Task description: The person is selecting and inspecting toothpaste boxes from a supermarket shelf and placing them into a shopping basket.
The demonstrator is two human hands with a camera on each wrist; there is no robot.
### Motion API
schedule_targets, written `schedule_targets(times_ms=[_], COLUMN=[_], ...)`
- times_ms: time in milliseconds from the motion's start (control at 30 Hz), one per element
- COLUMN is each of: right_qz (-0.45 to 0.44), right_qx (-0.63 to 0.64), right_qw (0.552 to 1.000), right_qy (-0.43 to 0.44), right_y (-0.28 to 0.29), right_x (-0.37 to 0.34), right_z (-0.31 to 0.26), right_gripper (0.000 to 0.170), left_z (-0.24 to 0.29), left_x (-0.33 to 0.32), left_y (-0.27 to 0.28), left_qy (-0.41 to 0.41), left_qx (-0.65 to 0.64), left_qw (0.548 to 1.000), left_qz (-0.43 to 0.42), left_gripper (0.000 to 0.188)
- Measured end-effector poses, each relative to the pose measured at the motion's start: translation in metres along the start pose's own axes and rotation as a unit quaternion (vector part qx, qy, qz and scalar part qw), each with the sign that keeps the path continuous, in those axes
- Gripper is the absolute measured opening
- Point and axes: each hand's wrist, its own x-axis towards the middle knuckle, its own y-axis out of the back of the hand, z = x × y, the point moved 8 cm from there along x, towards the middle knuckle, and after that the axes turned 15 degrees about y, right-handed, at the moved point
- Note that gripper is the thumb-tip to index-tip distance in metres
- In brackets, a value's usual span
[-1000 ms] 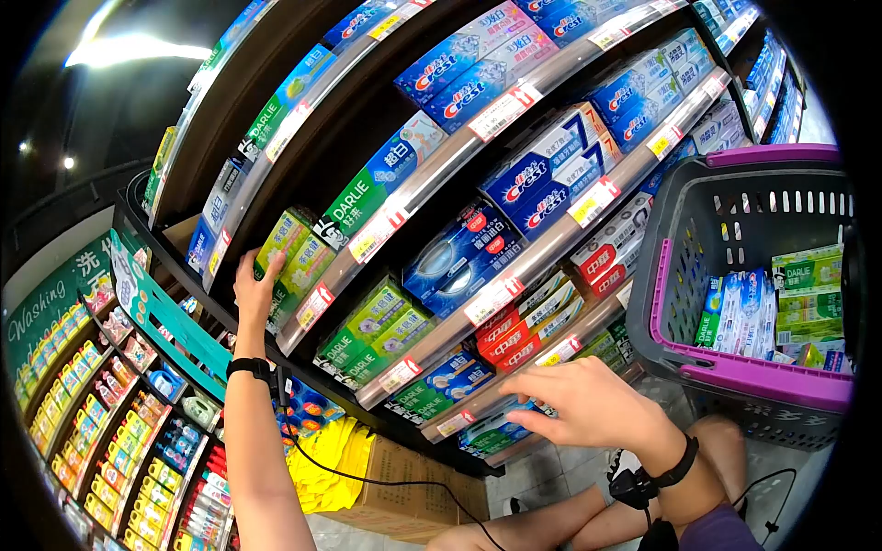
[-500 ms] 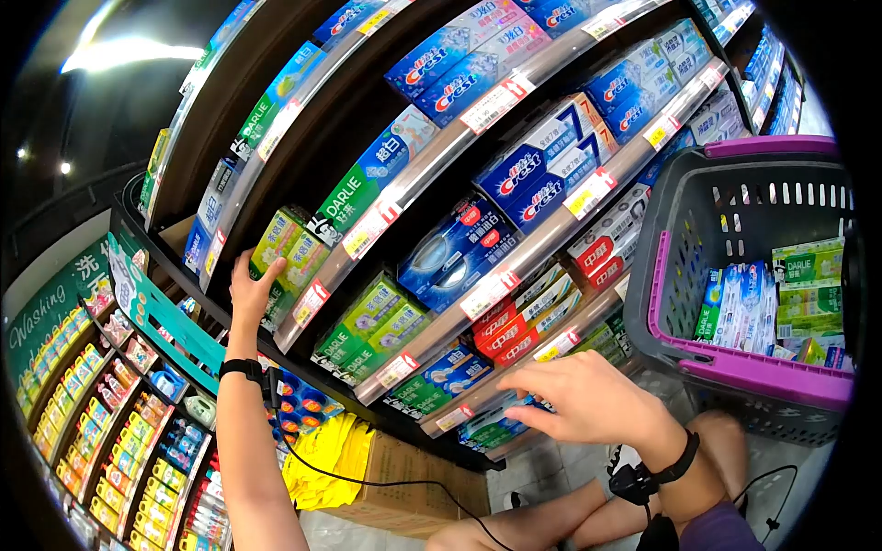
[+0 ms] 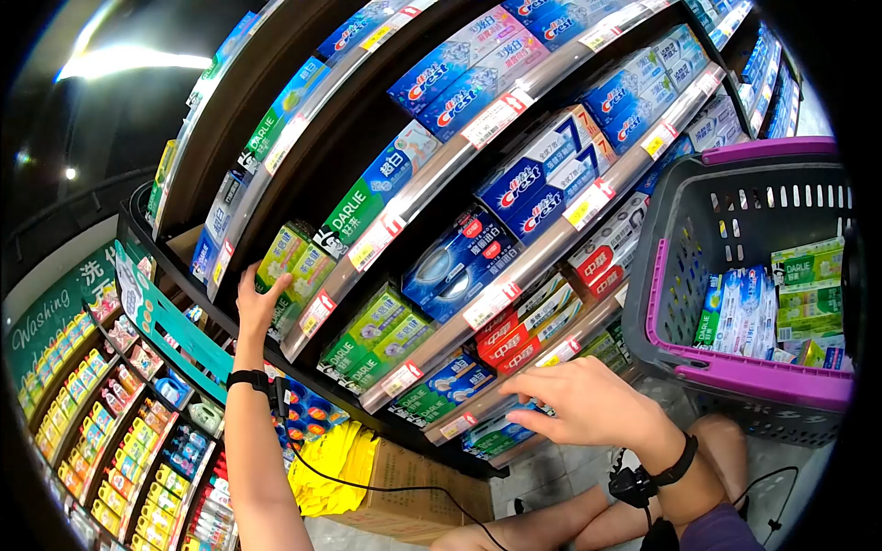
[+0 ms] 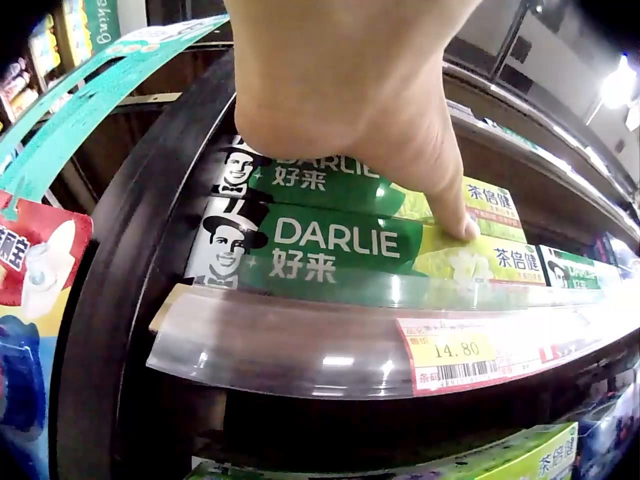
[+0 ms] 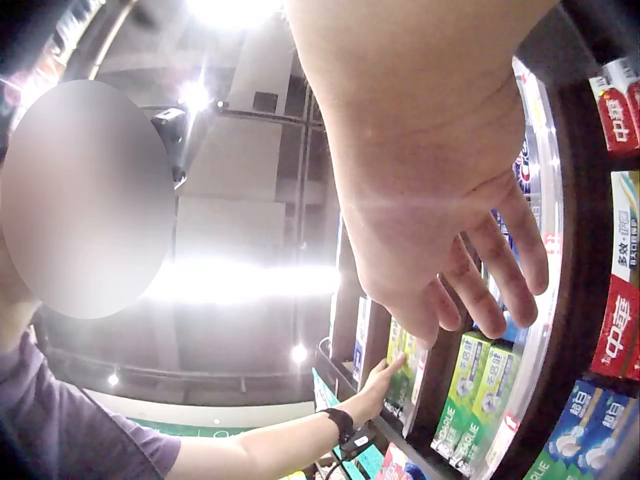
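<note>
My left hand (image 3: 260, 303) is at the end of a shelf, on green-and-yellow Darlie toothpaste boxes (image 3: 299, 262). In the left wrist view its thumb (image 4: 462, 222) lies against the front toothpaste box (image 4: 340, 245), while the fingers reach over behind the boxes and are hidden. The boxes sit side by side behind the clear shelf lip. My right hand (image 3: 588, 399) hovers in front of the lower shelves, holding nothing, its fingers (image 5: 515, 300) loosely bent and apart.
A grey shopping basket (image 3: 657, 358) with purple trim stands at the right, with several toothpaste boxes (image 3: 808, 308) inside. Curved shelves carry Crest boxes (image 3: 547, 174) and other toothpaste. A cardboard carton (image 3: 418, 491) with yellow bags (image 3: 335, 468) is below. A black cable (image 3: 386, 484) crosses from the left wrist.
The head view shifts slightly. My left hand stays at the Darlie toothpaste boxes, and my right hand keeps its place before the lower shelves.
</note>
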Motion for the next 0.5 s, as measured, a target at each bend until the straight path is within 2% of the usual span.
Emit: schedule_targets(times_ms=[167, 333, 500], right_qz=[-0.007, -0.002, -0.005], right_qx=[0.003, -0.007, -0.003], right_qw=[1.0, 1.0, 1.0], right_qy=[-0.005, -0.013, -0.009], right_y=[-0.0012, -0.0036, -0.0093], right_x=[0.0003, 0.0007, 0.0007], right_z=[0.0003, 0.0033, 0.0035], right_gripper=[0.027, 0.027, 0.027], left_z=[-0.0024, 0.0003, 0.0025], left_x=[0.0, -0.0031, -0.0013], left_y=[-0.0029, 0.0015, 0.0005], left_qy=[0.025, -0.001, 0.007], left_qx=[-0.027, 0.002, 0.01], left_qw=[0.999, 1.0, 1.0], left_qz=[-0.02, 0.025, 0.007], left_gripper=[0.07, 0.07, 0.07])
